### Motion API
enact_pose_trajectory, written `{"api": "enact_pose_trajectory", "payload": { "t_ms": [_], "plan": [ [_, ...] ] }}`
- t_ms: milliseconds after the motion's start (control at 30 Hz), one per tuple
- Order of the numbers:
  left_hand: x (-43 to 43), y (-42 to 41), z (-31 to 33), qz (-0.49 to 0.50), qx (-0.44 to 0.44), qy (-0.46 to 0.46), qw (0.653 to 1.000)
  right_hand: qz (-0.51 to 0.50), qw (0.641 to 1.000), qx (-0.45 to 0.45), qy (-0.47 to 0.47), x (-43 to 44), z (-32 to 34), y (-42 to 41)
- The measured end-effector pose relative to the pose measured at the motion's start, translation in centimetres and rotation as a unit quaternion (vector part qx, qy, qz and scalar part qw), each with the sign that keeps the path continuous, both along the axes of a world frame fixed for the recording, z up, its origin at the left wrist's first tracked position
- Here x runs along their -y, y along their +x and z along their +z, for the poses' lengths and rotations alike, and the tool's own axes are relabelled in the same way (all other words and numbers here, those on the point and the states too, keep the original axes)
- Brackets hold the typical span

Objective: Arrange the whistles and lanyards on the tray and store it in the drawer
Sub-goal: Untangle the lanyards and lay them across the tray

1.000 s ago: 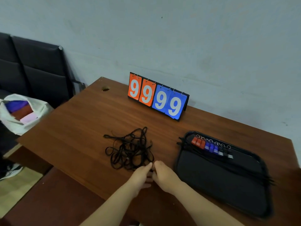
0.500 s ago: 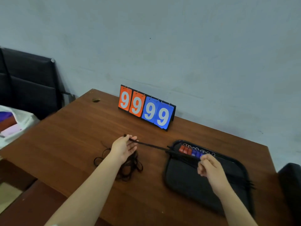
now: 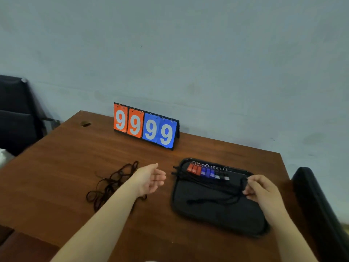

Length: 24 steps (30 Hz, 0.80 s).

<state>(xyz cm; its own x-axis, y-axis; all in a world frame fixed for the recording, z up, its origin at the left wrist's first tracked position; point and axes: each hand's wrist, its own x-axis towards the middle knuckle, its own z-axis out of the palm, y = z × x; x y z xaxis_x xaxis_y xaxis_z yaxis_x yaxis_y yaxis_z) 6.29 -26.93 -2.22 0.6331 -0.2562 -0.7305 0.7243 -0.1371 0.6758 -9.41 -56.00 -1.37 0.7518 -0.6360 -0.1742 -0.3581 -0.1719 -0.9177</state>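
A black tray [image 3: 217, 218] lies on the right of the wooden table [image 3: 66, 167]. Along its far edge stands a row of whistles [image 3: 206, 172]: red, blue and black, each with a key ring. Several black lanyards stretch across the tray below the row. My right hand [image 3: 262, 189] pinches the end of one black lanyard [image 3: 238, 193] over the tray's right part; the cord droops onto the tray. My left hand [image 3: 151, 178] hovers palm up with relaxed fingers, holding nothing, left of the tray. A tangle of black lanyards [image 3: 111, 184] lies behind and under my left forearm.
A flip scoreboard [image 3: 146, 127] reading 9999 stands at the table's back edge by the wall. A black chair [image 3: 15, 114] sits at the far left. Another dark chair back [image 3: 319, 207] is close to the table's right side. A cable hole [image 3: 86, 123] marks the back left corner.
The lanyard was stretched between both hands; my left hand has let go and opened. My right hand carried its end rightward over the tray. The camera tilted upward.
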Motion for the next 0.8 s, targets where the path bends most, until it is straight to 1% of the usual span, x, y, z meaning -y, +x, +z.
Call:
{"api": "enact_pose_trajectory", "payload": {
  "t_ms": [33, 67, 100, 133, 167, 200, 233, 300, 367, 467, 533, 600, 733, 800],
  "plan": [
    [1.8, -1.4, -0.1, -0.108, -0.003, 0.001, 0.994, 0.032, 0.999, 0.0, -0.003, -0.5, 0.3, -0.2],
    [3.8, -2.9, -0.3, -0.211, -0.014, -0.016, 0.977, 0.071, 0.997, -0.002, -0.006, -1.1, 0.5, -0.4],
    [5.8, -4.6, -0.6, -0.286, -0.042, -0.048, 0.956, 0.116, 0.993, -0.006, -0.008, -1.5, 0.7, -0.7],
    [7.6, -6.1, -0.8, -0.326, -0.078, -0.094, 0.937, 0.166, 0.986, -0.011, -0.005, -1.9, 0.9, -1.0],
    [9.2, -7.4, -0.7, -0.321, -0.108, -0.147, 0.929, 0.218, 0.976, -0.016, 0.005, -2.1, 1.1, -1.3],
    [10.5, -8.5, -0.4, -0.276, -0.128, -0.202, 0.931, 0.266, 0.964, -0.024, 0.017, -2.2, 1.3, -1.7],
    [11.6, -9.3, -0.1, -0.204, -0.134, -0.241, 0.939, 0.305, 0.951, -0.04, 0.026, -2.0, 1.4, -2.1],
    [12.7, -9.7, 0.2, -0.043, -0.102, -0.262, 0.959, 0.343, 0.935, -0.084, 0.04, -1.1, 1.4, -3.2],
    [12.7, -8.6, 0.1, 0.062, -0.059, -0.233, 0.969, 0.315, 0.941, -0.107, 0.067, 0.4, 0.7, -4.3],
    [11.3, -5.9, -0.7, 0.133, -0.032, -0.178, 0.974, 0.204, 0.969, -0.104, 0.09, 3.4, -1.1, -5.6],
    [10.4, -4.5, -1.4, 0.156, -0.018, -0.139, 0.978, 0.126, 0.983, -0.107, 0.084, 5.2, -2.5, -5.9],
    [9.9, -3.6, -2.2, 0.168, 0.002, -0.114, 0.979, 0.066, 0.988, -0.102, 0.096, 6.6, -3.8, -5.8],
    [9.4, -2.3, -4.2, 0.196, 0.039, -0.061, 0.978, -0.05, 0.985, -0.067, 0.149, 8.5, -5.6, -5.2],
    [8.7, -1.8, -5.5, 0.217, 0.041, -0.03, 0.975, -0.095, 0.981, -0.057, 0.16, 9.1, -6.2, -4.9]
  ]
}}
